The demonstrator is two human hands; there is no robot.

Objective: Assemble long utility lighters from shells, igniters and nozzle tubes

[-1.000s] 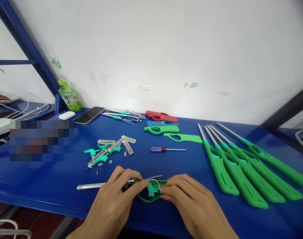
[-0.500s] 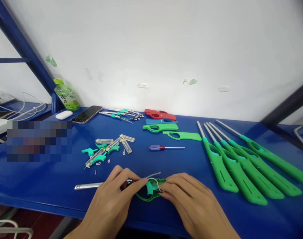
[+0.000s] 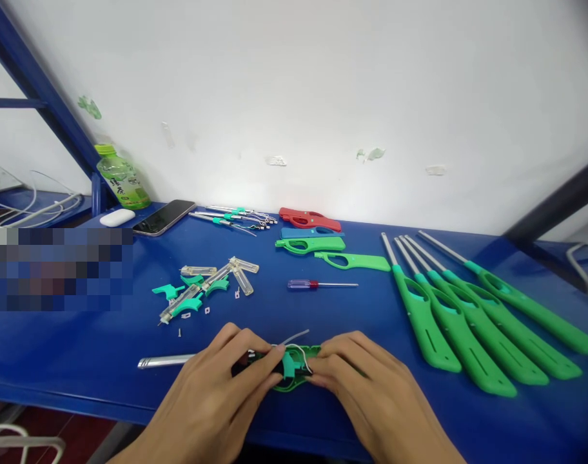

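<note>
Between my hands, near the table's front edge, lies a green lighter shell (image 3: 285,388) with its inside facing up. A teal trigger (image 3: 289,366), a white wire (image 3: 301,351) and a thin clear tube (image 3: 296,336) show in it. My left hand (image 3: 221,380) is closed on the shell's left part, where the metal lighter tube (image 3: 164,361) sticks out to the left. My right hand (image 3: 366,380) pinches at the shell's right part, fingertips by the white wire's end. What lies under the fingers is hidden.
Beyond my left hand lie clear fuel tanks (image 3: 243,281), teal triggers (image 3: 186,306) and a small screw (image 3: 180,332). A screwdriver (image 3: 323,284) lies mid-table. Several assembled green lighters (image 3: 482,341) lie at right; coloured shells (image 3: 311,219), metal tubes (image 3: 226,216), a phone (image 3: 164,217) and a bottle (image 3: 123,180) are behind.
The view has shifted slightly. My left thumb has come in against the shell's near side, beside the teal trigger. My right hand keeps its grip.
</note>
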